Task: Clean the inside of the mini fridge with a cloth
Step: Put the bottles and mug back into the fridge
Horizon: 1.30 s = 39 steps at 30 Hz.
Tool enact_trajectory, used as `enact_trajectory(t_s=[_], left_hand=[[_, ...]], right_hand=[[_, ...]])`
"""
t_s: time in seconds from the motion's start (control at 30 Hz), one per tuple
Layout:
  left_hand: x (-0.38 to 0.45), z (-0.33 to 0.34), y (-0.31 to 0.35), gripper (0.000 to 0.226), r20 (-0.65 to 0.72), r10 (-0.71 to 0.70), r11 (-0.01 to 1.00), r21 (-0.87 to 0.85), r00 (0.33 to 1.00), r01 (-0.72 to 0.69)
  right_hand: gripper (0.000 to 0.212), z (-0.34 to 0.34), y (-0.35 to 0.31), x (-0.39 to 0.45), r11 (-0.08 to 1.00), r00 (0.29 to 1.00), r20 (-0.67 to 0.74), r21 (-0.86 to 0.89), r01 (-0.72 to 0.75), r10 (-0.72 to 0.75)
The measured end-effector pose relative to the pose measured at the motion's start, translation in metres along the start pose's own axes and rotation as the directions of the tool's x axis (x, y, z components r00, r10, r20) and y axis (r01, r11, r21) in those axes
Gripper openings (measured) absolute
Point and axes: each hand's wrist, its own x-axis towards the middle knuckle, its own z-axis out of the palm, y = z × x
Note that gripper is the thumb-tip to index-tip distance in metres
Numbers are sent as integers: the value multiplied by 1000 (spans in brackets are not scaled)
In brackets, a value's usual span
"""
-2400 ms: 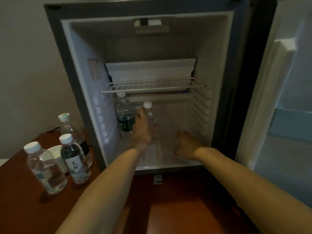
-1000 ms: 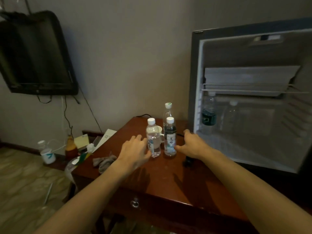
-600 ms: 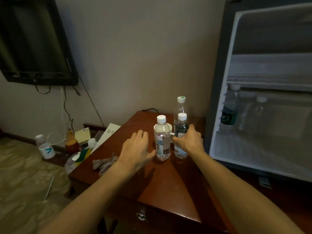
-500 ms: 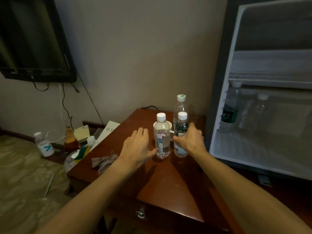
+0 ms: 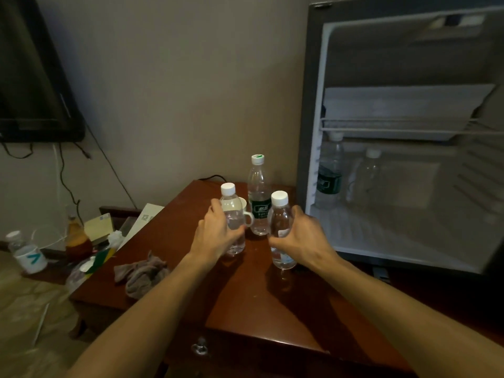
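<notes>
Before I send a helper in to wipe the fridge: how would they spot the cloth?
Find the wooden table left of the open fridge. The cloth lies near the table's left edge, left of the two hands gripping bottles. It is the only soft, crumpled, grey-brown thing on the table; its neighbours there are clear bottles and a white mug.

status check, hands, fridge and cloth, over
Left hand grips one small bottle, right hand another. Cloth untouched on table. Mini fridge open, two bottles inside.
</notes>
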Motion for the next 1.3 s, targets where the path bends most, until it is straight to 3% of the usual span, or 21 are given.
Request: enact_trajectory(t_s=[0.23, 0.37, 0.43, 0.53, 0.6, 0.87, 1.03, 1.3], left_hand=[[-42, -19, 13, 69, 103, 154, 985, 63, 983, -161], [-71, -32, 43, 69, 169, 283, 941, 141, 944, -308], [-80, -34, 65, 66, 143, 329, 938, 65, 933, -341], [-83, -27, 103, 62, 93, 369, 929, -58, 925, -365], [-79, -16, 130, 59, 93, 364, 930, -97, 927, -356], [-40, 65, 216, 73, 159, 289, 956, -107, 944, -274], [8, 106, 231, 67, 171, 55, 992, -120, 984, -34], [48, 136, 225, 72, 79, 24, 987, -163, 997, -11]], right_hand=[[52, -54, 18, -16, 999, 998, -54, 17, -32, 32], [61, -87, 40, -27, 995, 989, -114, -6, -98, 96], [58, -102, 52, -32, 991, 981, -145, -6, -133, 131], [39, -123, 70, -39, 976, 963, -167, -2, -217, 213], [33, -135, 86, -41, 965, 950, -178, 11, -261, 258], [59, -154, 130, -11, 939, 900, -271, 144, -313, 341], [56, -146, 149, 24, 969, 935, -275, 162, -184, 224], [59, -130, 155, 70, 965, 956, -253, 248, -87, 151]])
